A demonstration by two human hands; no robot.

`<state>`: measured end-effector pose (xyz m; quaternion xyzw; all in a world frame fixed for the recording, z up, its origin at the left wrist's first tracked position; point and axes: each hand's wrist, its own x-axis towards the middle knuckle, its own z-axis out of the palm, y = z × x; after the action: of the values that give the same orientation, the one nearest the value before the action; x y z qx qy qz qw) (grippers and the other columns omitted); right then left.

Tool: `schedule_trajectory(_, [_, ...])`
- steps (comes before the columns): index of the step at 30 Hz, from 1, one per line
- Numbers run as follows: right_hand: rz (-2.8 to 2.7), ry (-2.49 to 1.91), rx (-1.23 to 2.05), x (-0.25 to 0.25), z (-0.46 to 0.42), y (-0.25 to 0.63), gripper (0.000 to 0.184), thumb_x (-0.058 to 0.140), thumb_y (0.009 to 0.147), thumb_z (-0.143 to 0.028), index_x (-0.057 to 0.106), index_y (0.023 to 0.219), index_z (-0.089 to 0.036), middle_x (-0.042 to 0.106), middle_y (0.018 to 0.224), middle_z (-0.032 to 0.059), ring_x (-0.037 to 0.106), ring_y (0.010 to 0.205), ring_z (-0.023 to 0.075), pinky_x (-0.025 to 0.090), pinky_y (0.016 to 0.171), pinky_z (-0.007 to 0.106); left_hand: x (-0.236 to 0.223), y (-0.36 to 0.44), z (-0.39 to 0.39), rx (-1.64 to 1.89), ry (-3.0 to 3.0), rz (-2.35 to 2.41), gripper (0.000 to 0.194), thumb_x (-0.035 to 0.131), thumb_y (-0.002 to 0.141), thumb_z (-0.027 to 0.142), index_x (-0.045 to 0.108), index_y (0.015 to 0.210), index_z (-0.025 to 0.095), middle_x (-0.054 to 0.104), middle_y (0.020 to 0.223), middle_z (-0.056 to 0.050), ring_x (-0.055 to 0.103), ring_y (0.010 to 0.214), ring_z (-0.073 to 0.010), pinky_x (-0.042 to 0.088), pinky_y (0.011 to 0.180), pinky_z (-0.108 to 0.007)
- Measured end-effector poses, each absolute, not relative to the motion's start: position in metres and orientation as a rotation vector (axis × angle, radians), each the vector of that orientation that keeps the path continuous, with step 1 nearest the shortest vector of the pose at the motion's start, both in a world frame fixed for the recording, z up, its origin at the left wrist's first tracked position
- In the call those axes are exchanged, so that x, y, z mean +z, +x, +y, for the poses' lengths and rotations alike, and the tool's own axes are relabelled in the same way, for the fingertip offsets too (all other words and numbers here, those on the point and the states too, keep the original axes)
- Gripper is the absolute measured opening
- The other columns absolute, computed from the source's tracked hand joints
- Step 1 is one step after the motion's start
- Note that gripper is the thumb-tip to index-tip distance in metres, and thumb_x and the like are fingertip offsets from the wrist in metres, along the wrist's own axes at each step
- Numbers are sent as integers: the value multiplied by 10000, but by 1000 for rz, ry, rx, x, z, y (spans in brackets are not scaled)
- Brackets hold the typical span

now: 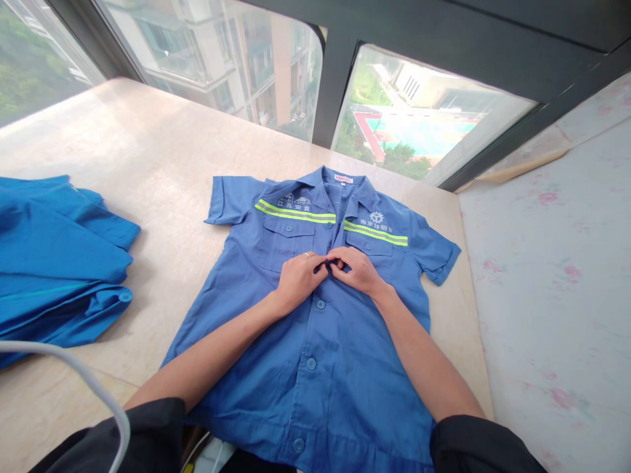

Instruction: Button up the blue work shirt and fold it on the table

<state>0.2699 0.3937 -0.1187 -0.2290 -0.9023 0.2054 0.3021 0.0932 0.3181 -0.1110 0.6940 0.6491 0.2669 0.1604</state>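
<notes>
Pinching at the front opening of a blue shirt [374,355], both hands narrow, thumbs and fingers closed on the cloth edge. Whether a button sits between the fingertips: cannot tell, fingers cover it.

Containers: two chest pockets on the shirt. Left-side pocket [280,246], flap down, button on flap. Right-side pocket [369,246], flap down too, button on flap, partly behind the right hand. Contents hidden.

Shirt lies face up, spread on a pale counter [162,151], collar toward the windows [236,66], hem toward the person. It is directly under both hands; they touch it mid-chest, below the yellow-green stripes [296,211]. Lower front buttons [311,363] run from just below the hands toward the hem.

Left hand [300,279], ring on one finger, reaches in from lower left; right hand [357,269] from lower right. Fingertips meet at the center, or nearly so. Backs of hands face up, wrists low over the cloth, forearms angled inward as a V, dark sleeves [480,443] near the elbows.

Second blue garment [54,256] at left, bunched on the same counter, apart from the shirt. White cable [93,381] curves across lower left. Floral wall [552,282] at right.
</notes>
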Motion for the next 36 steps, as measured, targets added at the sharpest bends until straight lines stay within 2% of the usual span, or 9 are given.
schedule_trajectory(8, [-2390,-616,510,-121,396,270,181,547,865,-136,657,988,-209,718,933,50,635,728,165,498,767,329,-109,93,320,713,1937,1879,240,534,912,269,749,1018,253,723,981,-24,651,835,-164,427,696,-252])
schedule_trajectory(15, [-2388,-638,541,-120,396,270,178,544,875,-145,664,989,-210,714,918,51,628,730,165,501,770,333,-102,95,318,601,1961,1905,270,488,932,265,714,1076,242,696,986,-48,639,842,-174,439,704,-256])
schedule_trajectory(19, [-2367,-649,594,-119,396,270,232,558,870,-153,642,1080,-207,698,867,33,617,696,154,503,761,323,-95,96,318,606,1902,1892,264,566,886,339,707,1079,228,697,964,-48,642,814,-184,449,686,-260])
schedule_trajectory(22, [-2334,-631,636,-118,395,270,277,569,870,-155,616,1138,-206,698,920,37,619,690,143,514,778,326,-89,93,323,652,1827,1835,249,575,865,339,721,1024,214,716,937,-42,651,826,-187,445,690,-258])
schedule_trajectory(24, [-2325,-625,655,-117,394,271,261,571,875,-162,619,1127,-209,693,945,45,626,712,145,524,792,332,-86,88,330,679,1765,1774,230,535,871,307,731,928,202,723,867,-31,653,786,-177,437,679,-252])
schedule_trajectory(28, [-2337,-584,681,-112,395,272,234,565,881,-155,627,1099,-217,679,963,57,636,814,171,539,808,347,-83,77,345,628,1602,1601,274,475,866,298,707,791,172,669,633,1,632,569,-143,446,621,-235])
schedule_trajectory(32, [-2409,-514,595,-107,399,274,167,551,886,-129,646,993,-215,672,943,66,624,904,198,534,816,357,-86,72,350,620,1568,1472,191,572,774,275,703,856,163,698,689,16,629,502,-125,469,592,-218])
schedule_trajectory(36, [-2535,-491,460,-100,401,277,153,527,900,-126,652,901,-214,672,919,69,613,896,210,516,824,374,-87,74,350,618,1591,1495,180,558,788,280,694,815,165,703,699,7,619,479,-121,469,568,-222])
